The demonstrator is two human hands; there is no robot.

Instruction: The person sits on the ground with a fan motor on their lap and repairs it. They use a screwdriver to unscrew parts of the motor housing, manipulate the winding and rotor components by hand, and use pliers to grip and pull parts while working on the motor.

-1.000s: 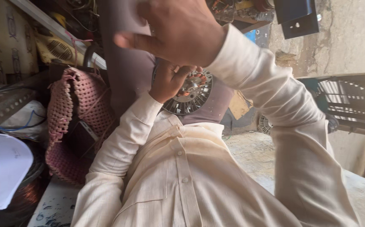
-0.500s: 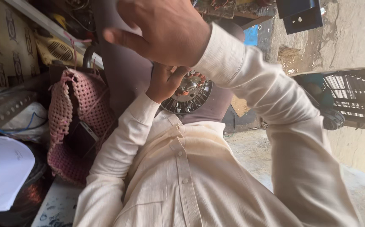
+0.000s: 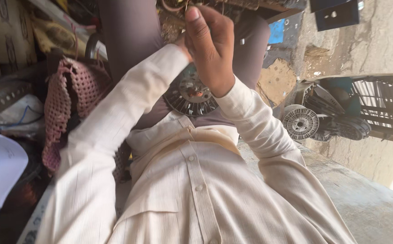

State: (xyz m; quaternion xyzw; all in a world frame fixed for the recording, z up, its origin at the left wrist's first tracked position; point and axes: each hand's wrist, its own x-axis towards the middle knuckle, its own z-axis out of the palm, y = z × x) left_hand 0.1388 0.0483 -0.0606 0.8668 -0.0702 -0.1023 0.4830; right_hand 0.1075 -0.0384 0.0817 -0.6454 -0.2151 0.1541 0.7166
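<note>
At twelve o'clock, the right hand (image 3: 212, 49) is raised with fingers curled, pinching thin wire (image 3: 178, 7). Behind it the left hand (image 3: 181, 43) is mostly hidden; its grip cannot be told. Below them, the round motor core (image 3: 188, 96) rests on the lap.

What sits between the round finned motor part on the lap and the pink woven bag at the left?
In the head view, the person's cream left sleeve crosses between the finned motor part and the pink woven bag, with dark trouser cloth behind it.
</note>
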